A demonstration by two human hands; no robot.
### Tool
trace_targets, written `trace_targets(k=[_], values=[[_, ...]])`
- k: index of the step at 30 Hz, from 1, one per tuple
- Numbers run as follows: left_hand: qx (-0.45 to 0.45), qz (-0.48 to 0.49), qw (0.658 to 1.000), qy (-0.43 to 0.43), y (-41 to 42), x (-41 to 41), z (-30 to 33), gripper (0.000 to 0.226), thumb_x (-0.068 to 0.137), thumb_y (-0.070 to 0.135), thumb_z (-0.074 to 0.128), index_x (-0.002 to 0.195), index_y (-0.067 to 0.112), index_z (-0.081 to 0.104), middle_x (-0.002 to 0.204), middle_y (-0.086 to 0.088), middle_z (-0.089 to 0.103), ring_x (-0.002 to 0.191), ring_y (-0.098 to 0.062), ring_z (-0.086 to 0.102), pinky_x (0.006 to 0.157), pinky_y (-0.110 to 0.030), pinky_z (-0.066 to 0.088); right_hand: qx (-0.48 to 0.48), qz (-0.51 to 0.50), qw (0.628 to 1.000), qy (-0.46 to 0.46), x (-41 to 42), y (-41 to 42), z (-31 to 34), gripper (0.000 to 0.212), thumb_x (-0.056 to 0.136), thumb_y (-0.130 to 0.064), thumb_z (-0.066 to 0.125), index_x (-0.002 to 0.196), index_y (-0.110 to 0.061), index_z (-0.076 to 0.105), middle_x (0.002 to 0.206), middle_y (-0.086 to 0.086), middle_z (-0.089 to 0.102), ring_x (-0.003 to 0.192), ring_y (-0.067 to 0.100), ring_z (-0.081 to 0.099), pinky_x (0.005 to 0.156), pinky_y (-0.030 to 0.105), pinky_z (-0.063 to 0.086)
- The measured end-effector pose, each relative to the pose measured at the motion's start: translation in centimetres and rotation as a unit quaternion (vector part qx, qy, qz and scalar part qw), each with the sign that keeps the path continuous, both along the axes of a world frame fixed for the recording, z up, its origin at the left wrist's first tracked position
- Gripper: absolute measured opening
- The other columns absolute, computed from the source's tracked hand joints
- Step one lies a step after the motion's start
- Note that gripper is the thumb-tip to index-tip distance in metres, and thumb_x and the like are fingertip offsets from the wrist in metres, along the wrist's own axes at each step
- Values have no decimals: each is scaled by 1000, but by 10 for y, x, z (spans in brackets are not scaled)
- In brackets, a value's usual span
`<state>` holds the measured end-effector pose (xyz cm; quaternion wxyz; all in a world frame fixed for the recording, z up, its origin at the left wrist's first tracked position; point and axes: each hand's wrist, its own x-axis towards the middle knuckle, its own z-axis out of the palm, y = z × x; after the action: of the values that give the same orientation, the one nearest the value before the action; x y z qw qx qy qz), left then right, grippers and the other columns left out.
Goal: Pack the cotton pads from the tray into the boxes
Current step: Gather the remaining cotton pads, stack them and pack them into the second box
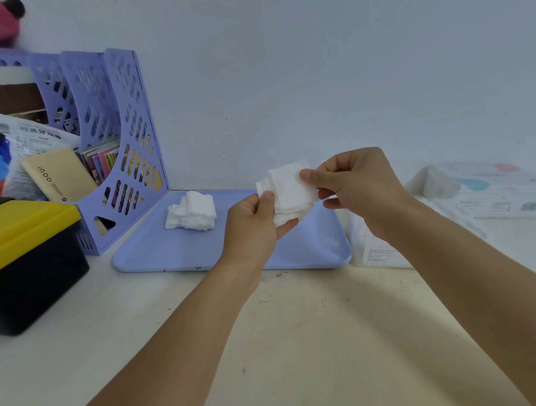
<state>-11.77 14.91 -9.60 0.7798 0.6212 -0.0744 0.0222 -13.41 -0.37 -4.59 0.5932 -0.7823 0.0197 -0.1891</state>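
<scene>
A stack of white square cotton pads is held up above the lilac tray. My left hand grips the stack's lower left corner, thumb on top. My right hand pinches its right edge between thumb and fingers. A second loose pile of cotton pads lies on the tray's far left part. To the right of the tray stand translucent white boxes, one with a printed lid, partly hidden by my right forearm.
A lilac perforated file rack with papers and packets stands at the back left against the wall. A black bin with a yellow lid sits at the left. The white tabletop stretches toward me.
</scene>
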Motion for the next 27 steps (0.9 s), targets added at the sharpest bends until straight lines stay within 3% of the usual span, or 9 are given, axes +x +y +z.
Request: trace_targets(k=[4, 10, 13, 18, 22, 25, 27], values=[[-2, 6, 1000, 5, 0, 1, -1, 31, 107, 16, 44, 90, 16, 69, 97, -2, 75, 88, -9, 74, 79, -24, 59, 18, 31, 998, 42, -2, -1, 4, 23, 84, -21, 82, 75, -5, 69, 72, 7, 69, 61, 11, 66, 58, 22, 59], [-11, 9, 1000, 13, 4, 3, -1, 30, 108, 18, 43, 93, 17, 70, 103, -1, 75, 92, -8, 74, 84, -24, 59, 118, 98, 984, 92, -3, -10, 11, 36, 88, -24, 78, 101, 8, 71, 83, 10, 71, 68, 17, 65, 61, 22, 55], [-7, 6, 1000, 11, 3, 2, -1, 30, 108, 17, 43, 93, 17, 70, 104, -2, 75, 96, -11, 72, 80, -23, 59, 143, 137, 976, 91, -4, -9, 10, 23, 88, -24, 76, 87, -1, 73, 70, 2, 67, 64, 13, 61, 59, 21, 51], [-2, -24, 1000, 10, 1, 1, -3, 29, 108, 19, 43, 104, 13, 71, 110, -7, 75, 103, -16, 72, 85, -27, 59, 91, 136, 983, 83, -2, -6, 3, 23, 87, -27, 77, 74, -10, 69, 67, -1, 61, 62, 9, 56, 57, 22, 48], [-17, -58, 998, 21, -1, 0, -2, 28, 108, 20, 44, 111, 12, 70, 112, -7, 76, 105, -17, 72, 86, -28, 59, 49, 100, 991, 75, 1, -5, -3, 24, 86, -26, 79, 83, -4, 71, 68, 3, 62, 60, 10, 57, 55, 21, 48], [-27, -62, 997, 33, -1, 1, -2, 27, 107, 19, 45, 113, 9, 70, 112, -9, 75, 107, -19, 72, 84, -28, 60, 15, 71, 996, 56, 4, -4, -5, 21, 88, -23, 78, 77, -8, 67, 67, 2, 64, 61, 11, 61, 52, 19, 49], [-36, -64, 996, 40, -2, 2, -2, 27, 106, 17, 46, 117, 6, 69, 114, -12, 74, 108, -22, 71, 84, -30, 61, -2, 54, 998, 41, 6, -2, -7, 16, 90, -19, 76, 84, -10, 64, 75, 3, 65, 66, 13, 63, 57, 22, 54]])
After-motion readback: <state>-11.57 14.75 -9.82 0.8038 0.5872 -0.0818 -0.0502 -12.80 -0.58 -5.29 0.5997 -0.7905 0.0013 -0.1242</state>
